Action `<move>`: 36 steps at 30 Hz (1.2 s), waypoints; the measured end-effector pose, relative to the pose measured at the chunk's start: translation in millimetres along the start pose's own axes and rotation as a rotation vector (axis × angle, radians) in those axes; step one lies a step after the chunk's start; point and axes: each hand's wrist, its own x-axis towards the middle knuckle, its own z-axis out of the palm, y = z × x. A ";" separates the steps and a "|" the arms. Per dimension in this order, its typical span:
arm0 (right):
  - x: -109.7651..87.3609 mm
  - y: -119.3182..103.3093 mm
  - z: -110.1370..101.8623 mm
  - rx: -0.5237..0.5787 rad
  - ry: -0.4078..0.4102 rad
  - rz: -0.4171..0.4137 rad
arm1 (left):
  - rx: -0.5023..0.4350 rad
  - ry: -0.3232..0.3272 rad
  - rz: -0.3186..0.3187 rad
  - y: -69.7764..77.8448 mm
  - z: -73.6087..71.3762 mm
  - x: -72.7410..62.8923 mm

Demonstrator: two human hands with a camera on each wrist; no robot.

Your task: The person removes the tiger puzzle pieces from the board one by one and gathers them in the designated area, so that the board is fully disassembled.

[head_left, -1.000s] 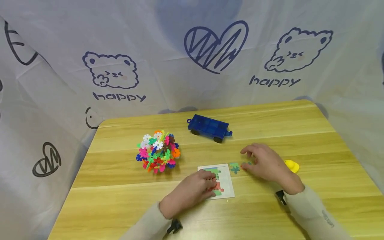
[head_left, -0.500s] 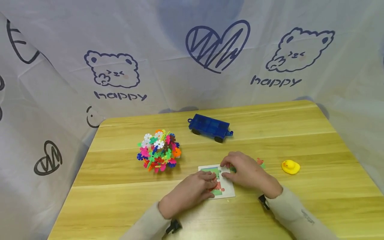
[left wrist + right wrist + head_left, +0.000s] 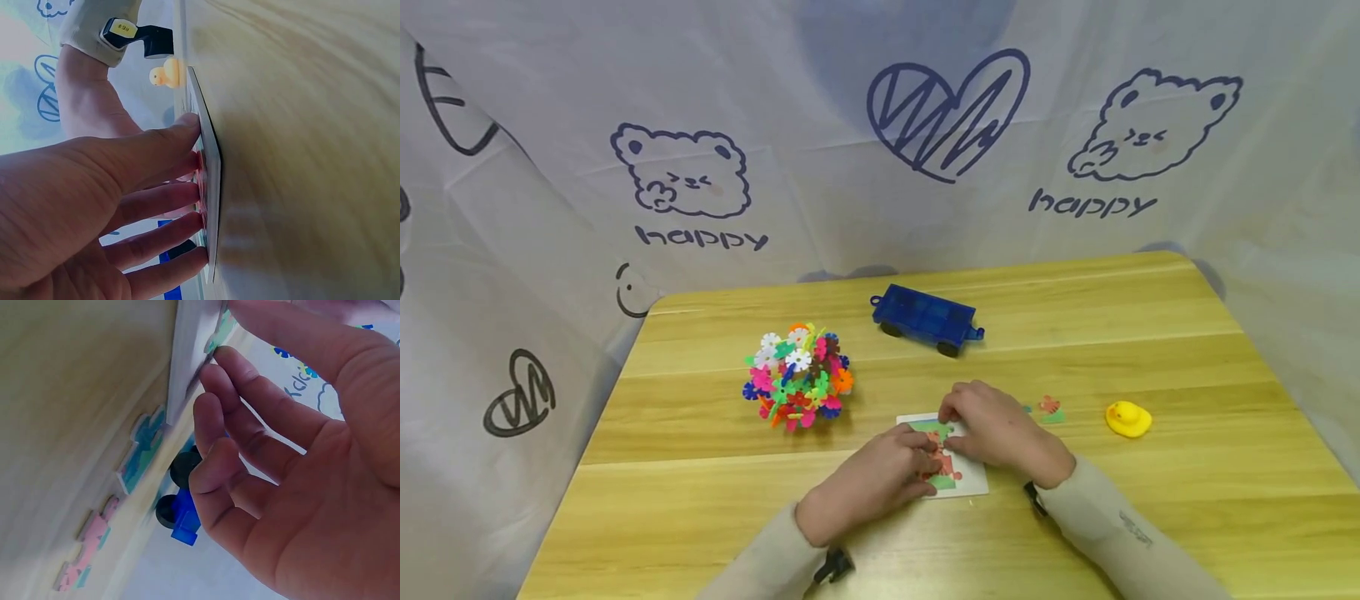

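Note:
A white puzzle board (image 3: 973, 475) lies on the table, its left part filled with green and red jigsaw pieces (image 3: 947, 477). My left hand (image 3: 880, 475) rests on it; in the left wrist view the fingers are fairly straight, their tips on the pieces and the thumb at the board's near edge. My right hand (image 3: 1003, 429) is curled at the board's upper part. Its thumb and index finger pinch the edge of a green puzzle piece (image 3: 219, 334). Beside the board lie a blue-green puzzle piece (image 3: 141, 453) and a red-and-green puzzle piece (image 3: 1051, 408).
A yellow rubber duck (image 3: 1127, 419) sits right of the loose pieces. Behind the board stands a blue toy wagon (image 3: 925, 317). A ball of colourful plastic flower pieces (image 3: 797, 375) is at the left of the wooden table (image 3: 700, 517). A printed curtain (image 3: 820, 125) hangs behind.
My right hand has moved left from the loose pieces onto the board, uncovering the red-and-green piece and all of the duck. My left hand has stayed on the board.

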 end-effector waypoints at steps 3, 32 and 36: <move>1.7 -0.6 -0.5 0.002 -0.013 0.011 | 0.005 0.008 0.005 -0.7 0.2 0.0; 3.1 14.6 -1.6 0.297 -0.035 -0.042 | 0.002 0.021 0.048 1.4 -2.2 1.3; -4.0 18.3 -5.1 0.353 -0.013 -0.064 | 0.007 0.028 0.042 1.0 -0.5 1.0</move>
